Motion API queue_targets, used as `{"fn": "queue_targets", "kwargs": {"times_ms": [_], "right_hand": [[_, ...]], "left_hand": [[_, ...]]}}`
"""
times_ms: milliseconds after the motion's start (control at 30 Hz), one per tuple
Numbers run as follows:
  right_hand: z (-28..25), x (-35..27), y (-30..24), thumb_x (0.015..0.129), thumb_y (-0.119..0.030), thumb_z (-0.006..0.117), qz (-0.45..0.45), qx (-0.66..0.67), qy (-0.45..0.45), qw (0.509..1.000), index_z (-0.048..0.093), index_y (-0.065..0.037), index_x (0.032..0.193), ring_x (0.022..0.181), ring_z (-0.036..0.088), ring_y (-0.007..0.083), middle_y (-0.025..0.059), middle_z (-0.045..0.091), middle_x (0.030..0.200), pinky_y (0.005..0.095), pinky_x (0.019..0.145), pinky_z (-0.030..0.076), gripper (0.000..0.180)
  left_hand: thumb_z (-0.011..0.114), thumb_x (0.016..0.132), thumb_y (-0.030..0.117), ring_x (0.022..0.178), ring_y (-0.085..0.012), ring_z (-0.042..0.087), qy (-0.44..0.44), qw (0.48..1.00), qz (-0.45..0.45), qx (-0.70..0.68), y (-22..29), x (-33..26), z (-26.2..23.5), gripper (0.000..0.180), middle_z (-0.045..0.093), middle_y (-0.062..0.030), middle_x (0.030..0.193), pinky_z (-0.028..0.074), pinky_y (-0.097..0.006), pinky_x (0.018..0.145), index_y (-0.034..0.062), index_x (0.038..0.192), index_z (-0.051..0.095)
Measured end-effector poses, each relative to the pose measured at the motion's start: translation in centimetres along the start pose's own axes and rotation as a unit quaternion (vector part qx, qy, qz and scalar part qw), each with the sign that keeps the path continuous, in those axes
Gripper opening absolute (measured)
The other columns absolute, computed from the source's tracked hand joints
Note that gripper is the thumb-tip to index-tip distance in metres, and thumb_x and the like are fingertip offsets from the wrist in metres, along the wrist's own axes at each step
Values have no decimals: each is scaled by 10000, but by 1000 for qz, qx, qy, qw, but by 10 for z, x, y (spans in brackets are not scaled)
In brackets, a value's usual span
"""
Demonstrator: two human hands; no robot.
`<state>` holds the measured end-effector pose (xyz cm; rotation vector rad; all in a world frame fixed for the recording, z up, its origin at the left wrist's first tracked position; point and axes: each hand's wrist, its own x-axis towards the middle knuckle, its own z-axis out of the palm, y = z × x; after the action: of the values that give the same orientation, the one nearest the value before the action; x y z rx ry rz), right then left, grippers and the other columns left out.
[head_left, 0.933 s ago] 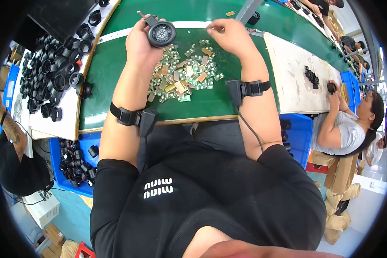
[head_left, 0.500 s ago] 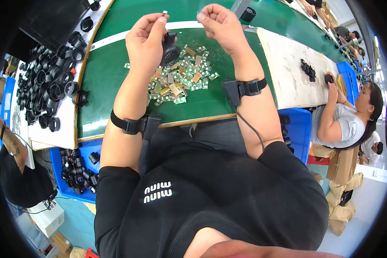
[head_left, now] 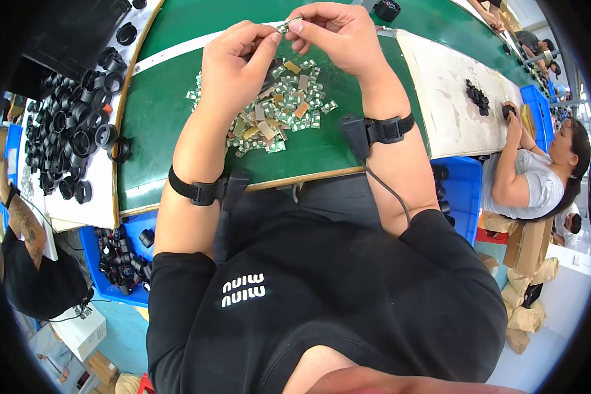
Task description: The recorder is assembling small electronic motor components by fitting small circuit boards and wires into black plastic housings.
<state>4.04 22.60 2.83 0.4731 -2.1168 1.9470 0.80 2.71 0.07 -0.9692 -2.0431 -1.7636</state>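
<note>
My left hand [head_left: 236, 69] and my right hand [head_left: 341, 36] meet above the far part of the green mat. Their thumbs and index fingers pinch a small green-and-white circuit board [head_left: 283, 27] between them. Mostly hidden behind my left hand is a black perforated round part; whether the other fingers still grip it is hard to see. Beneath the hands lies a loose pile of small circuit boards [head_left: 266, 128], mixed with tan and grey flat pieces. Each forearm wears a black strap with a small box.
Many black rings [head_left: 72, 128] crowd the white board at left. Blue bins [head_left: 140, 226] with black parts stand below the table edge on both sides. At right, a person in a grey shirt [head_left: 526, 180] handles a black part beside a small black heap [head_left: 477, 98].
My hands have come together from apart, the left moving right and the right moving left. The black round part, plain to see before, is now mostly covered by my left hand.
</note>
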Motion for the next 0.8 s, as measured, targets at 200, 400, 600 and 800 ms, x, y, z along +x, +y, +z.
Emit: {"fn": "queue_targets", "kwargs": {"times_ms": [200,400,600,800], "right_hand": [[2,-2,-3,956,-143,754,-3,-65,20,998,781,26,1031,760,698,122,72,762,840,264,716,583,187],[0,-4,-3,950,-188,774,-4,-111,23,994,788,28,1013,734,684,121,72,759,810,266,685,564,226],[8,-8,-5,952,-187,776,10,-70,16,997,788,27,1012,723,676,115,71,754,799,265,673,559,222],[7,-9,-1,977,-130,746,-13,-70,-2,997,781,36,1051,737,707,126,82,756,834,260,681,595,185]], "left_hand": [[728,946,93,598,-132,549,-18,998,24,61,1,2,-7,110,627,-66,722,439,-286,569,-16,949,743],[721,959,98,615,-83,553,-19,999,-36,-8,-5,0,-4,120,657,-39,727,448,-262,570,-20,956,745],[727,946,100,647,-46,614,-17,988,-67,-139,-10,-5,-3,132,686,-28,704,487,-228,584,-29,948,752],[728,920,111,631,-64,632,-15,999,-48,15,3,-4,-8,140,717,-40,707,501,-244,579,-22,908,767]]}}
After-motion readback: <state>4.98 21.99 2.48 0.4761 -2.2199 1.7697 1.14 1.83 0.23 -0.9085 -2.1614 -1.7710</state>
